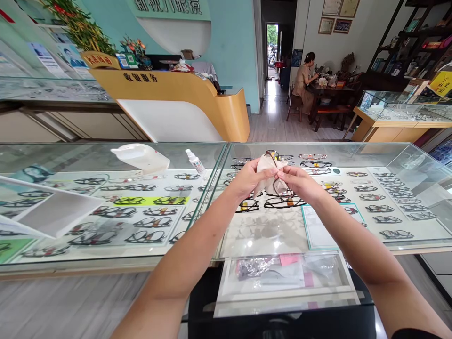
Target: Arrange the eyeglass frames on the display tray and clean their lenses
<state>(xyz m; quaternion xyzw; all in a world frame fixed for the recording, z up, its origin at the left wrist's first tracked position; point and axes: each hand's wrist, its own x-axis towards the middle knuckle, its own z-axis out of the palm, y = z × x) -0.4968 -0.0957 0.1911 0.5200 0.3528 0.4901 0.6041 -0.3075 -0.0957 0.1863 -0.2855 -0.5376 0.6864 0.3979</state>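
Note:
Above the glass display case, my left hand (250,179) is closed round a pale cloth (264,165). My right hand (294,180) pinches a thin dark part of a pair of glasses (276,174), against the cloth. Both hands nearly touch at the fingertips. Part of the glasses is hidden by the cloth and fingers. Beneath them, rows of eyeglasses (284,202) lie inside the case.
A white spray bottle (195,161) and a white plastic container (143,157) are on the glass top at the left, near an open white box (58,212). Below the case edge is an open drawer (286,299) with plastic packets. A person (304,84) sits at a far table.

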